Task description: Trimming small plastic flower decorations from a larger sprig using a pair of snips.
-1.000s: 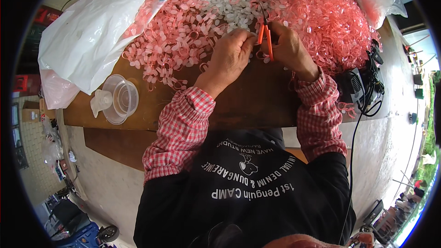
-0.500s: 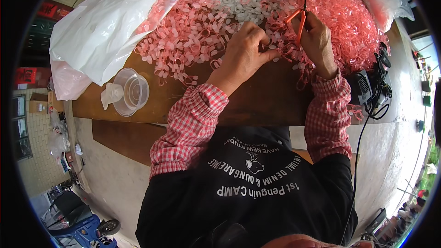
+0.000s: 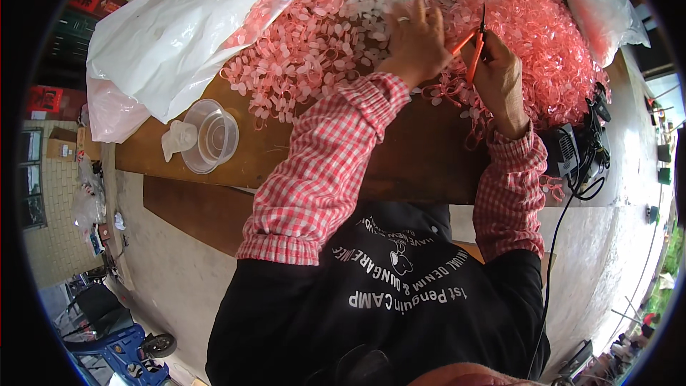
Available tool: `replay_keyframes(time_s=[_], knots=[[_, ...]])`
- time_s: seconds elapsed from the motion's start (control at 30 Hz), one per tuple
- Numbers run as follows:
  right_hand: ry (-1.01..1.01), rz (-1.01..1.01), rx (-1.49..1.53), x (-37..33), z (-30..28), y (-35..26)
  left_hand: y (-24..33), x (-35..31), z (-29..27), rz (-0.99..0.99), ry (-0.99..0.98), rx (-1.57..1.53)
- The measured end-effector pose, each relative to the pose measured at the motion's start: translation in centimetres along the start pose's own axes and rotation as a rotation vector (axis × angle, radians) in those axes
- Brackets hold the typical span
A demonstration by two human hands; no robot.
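My left hand [image 3: 417, 41] lies palm down over the pale clear pieces [image 3: 375, 11], its fingers stretched out and spread. A ring shows on one finger. My right hand [image 3: 498, 78] is closed around a pair of orange-handled nippers [image 3: 476, 53], with their dark narrow tip pointing away from me. Just beyond and to the right rises a large heap of glossy pink plastic pieces [image 3: 532, 43]. Left of my left hand lies another spread of pink loops with pale oval tabs [image 3: 296, 64]. What lies under my left palm is hidden.
A white plastic bag [image 3: 171, 43] covers the table's far left. Near it, a clear round tub [image 3: 217, 137] stands beside a crumpled whitish piece [image 3: 179, 139]. A dark device with black cables [image 3: 575, 146] sits at the right edge, below a clear bag [image 3: 607, 21]. The brown table [image 3: 421, 150] ends near my body.
My left hand has moved away from me and to the right, and its fingers have gone from a pinch to spread. My right hand still holds the nippers, nearly in place.
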State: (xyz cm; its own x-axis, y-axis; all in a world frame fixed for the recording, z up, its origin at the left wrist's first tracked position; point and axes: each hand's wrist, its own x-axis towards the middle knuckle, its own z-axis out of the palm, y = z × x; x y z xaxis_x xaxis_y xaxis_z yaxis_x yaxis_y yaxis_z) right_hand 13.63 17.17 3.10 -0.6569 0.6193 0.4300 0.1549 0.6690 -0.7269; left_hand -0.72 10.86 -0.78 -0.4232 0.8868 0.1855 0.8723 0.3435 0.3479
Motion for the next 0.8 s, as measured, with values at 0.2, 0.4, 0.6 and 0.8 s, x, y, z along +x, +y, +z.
replay_keyframes(time_s=[0.2, 0.4, 0.6, 0.8], knots=[[0.037, 0.027, 0.117, -0.3, -0.4, -0.3, 0.0, 0.3, -1.6, 0.305, 0.281, -0.112], [0.058, -0.065, -0.159, 0.3, -1.5, -0.2, -8.2, -0.8, -7.9, 0.057, 0.177, 0.164], [0.155, -0.132, -0.157, 0.7, -1.7, 0.3, -9.7, -2.0, -6.0, 0.165, 0.082, 0.276], [0.062, 0.003, -0.200, 0.4, -1.8, -0.4, -7.0, 3.6, -4.7, 0.218, 0.352, 0.053]])
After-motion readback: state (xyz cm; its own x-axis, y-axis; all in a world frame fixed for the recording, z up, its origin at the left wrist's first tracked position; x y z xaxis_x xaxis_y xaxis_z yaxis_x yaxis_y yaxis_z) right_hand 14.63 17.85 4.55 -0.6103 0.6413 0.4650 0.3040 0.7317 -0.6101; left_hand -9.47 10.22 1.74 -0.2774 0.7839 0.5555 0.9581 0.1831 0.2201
